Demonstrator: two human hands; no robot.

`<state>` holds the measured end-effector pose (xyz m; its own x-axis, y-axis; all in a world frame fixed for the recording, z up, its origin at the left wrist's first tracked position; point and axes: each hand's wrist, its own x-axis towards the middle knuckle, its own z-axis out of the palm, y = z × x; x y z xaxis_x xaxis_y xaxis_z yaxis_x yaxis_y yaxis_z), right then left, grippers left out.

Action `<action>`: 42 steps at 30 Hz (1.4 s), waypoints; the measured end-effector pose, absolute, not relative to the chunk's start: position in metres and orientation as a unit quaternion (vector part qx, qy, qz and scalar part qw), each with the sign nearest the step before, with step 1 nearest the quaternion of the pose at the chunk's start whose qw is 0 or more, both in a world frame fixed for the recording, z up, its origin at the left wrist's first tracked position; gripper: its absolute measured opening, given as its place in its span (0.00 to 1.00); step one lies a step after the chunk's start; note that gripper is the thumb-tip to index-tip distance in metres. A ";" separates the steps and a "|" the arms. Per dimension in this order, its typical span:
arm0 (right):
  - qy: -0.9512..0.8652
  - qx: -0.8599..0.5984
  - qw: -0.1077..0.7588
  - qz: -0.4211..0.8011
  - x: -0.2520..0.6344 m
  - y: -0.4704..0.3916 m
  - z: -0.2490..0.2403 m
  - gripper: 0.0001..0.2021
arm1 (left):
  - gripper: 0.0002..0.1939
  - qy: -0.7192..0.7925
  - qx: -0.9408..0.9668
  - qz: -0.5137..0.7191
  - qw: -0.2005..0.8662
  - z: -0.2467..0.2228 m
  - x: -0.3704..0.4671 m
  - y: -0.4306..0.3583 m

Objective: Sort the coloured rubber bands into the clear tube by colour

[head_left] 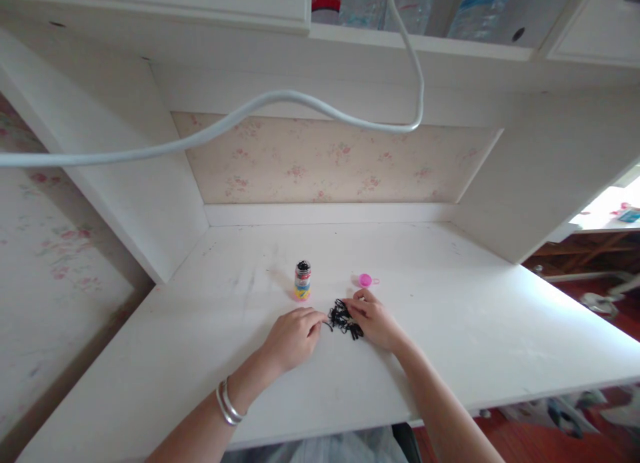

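A small loose pile of black bands (345, 320) lies on the white desk between my hands. My left hand (295, 336) is at the pile's left edge, fingers closed in a pinch on a black band. At the pile's right side, my right hand (371, 318) has its fingertips on the bands; whether it grips one is too small to tell. Behind my left hand stands an open clear jar (303, 281) with a colourful label and black bands inside. The pink lid (365, 280) rests on the desk just beyond my right hand.
A white cable (295, 96) hangs across the view above the white desk (200, 336). Plastic bottles (483, 10) stand in the overhead shelf. White side panels (510, 163) flank the desk, with flowered wallpaper (320, 160) at the back.
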<state>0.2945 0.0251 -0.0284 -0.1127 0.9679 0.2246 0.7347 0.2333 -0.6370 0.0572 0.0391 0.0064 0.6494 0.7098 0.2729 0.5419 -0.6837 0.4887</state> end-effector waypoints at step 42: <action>-0.624 -0.615 0.419 0.239 0.295 0.034 -0.032 0.11 | 0.11 0.388 0.898 0.162 0.133 -0.005 0.062 0.036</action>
